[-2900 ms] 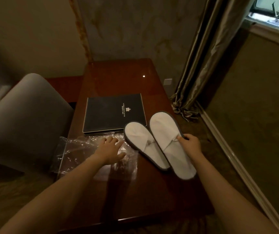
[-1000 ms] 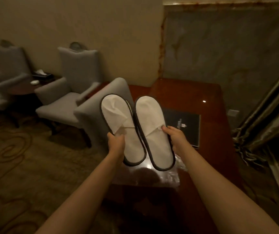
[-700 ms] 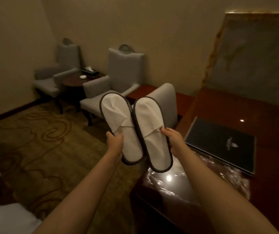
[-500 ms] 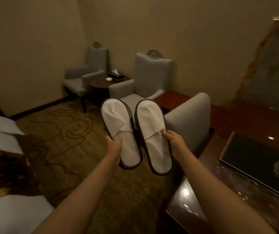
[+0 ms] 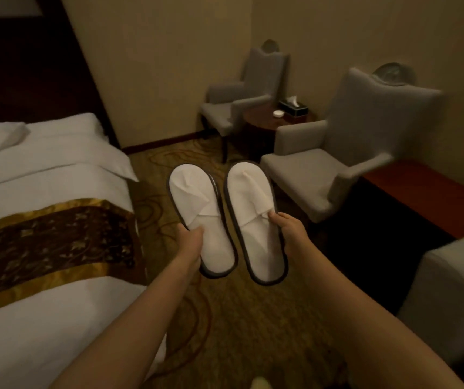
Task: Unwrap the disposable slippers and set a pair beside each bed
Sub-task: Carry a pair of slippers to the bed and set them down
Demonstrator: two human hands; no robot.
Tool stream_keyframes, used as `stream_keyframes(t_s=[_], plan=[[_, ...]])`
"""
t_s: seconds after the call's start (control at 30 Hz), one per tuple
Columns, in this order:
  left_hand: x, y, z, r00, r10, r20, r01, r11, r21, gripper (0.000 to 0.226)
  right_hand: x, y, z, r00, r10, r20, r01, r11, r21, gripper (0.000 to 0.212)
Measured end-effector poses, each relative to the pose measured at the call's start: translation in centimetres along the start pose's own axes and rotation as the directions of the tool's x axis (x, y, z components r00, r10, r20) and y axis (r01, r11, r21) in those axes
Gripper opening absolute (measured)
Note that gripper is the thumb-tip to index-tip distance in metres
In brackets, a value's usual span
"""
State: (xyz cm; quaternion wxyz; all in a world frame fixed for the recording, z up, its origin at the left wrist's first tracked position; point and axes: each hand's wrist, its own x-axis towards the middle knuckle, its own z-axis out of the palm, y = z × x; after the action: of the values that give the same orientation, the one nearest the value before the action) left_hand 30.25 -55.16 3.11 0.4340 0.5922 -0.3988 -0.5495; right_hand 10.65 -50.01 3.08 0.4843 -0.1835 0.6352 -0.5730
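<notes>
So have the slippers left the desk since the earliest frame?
Yes. The slippers, one per hand, are now held over carpet beside the bed; no desk in view.

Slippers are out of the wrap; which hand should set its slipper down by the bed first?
Left, probably. The left hand holds the left slipper nearer the bed; the right hand holds its slipper toward the armchair.

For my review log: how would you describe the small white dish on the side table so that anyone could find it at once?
Look to the far corner, where a round dark wooden side table stands between two grey armchairs. On its top, the small white dish sits just left of a dark tissue box. It is the only low, round, pale thing there; the box is dark and rectangular.
</notes>
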Motion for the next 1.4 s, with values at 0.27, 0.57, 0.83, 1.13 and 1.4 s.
stream_keyframes(t_s=[0.27, 0.57, 0.83, 1.13, 1.4], plan=[[12.7, 0.2, 2.9, 0.981, -0.109, -0.161, 0.114, 0.993, 0.027, 0.055, 14.3, -1.9, 6.1, 0.985, 0.120, 0.120, -0.110, 0.990, -0.087, 0.012], [25.1, 2.9, 7.0, 0.960, -0.153, -0.236, 0.153, 0.988, -0.019, 0.049, 27.6, -5.7, 11.2, 0.971, 0.154, 0.182, -0.127, 0.980, -0.155, 0.012], [38.0, 4.9, 8.7, 0.948, -0.183, -0.262, 0.167, 0.983, -0.080, 0.055, 39.5, -8.1, 18.0, 0.947, 0.179, 0.265, -0.133, 0.974, -0.185, 0.011], [53.6, 8.5, 9.8, 0.933, -0.220, -0.286, 0.198, 0.974, -0.106, 0.054, 52.5, -12.1, 27.8, 0.930, 0.230, 0.286, -0.161, 0.956, -0.244, 0.009], [65.5, 10.6, 11.3, 0.908, -0.277, -0.313, 0.228, 0.956, -0.185, 0.048, 63.9, -15.0, 34.6, 0.912, 0.264, 0.315, -0.157, 0.932, -0.326, 0.010]])
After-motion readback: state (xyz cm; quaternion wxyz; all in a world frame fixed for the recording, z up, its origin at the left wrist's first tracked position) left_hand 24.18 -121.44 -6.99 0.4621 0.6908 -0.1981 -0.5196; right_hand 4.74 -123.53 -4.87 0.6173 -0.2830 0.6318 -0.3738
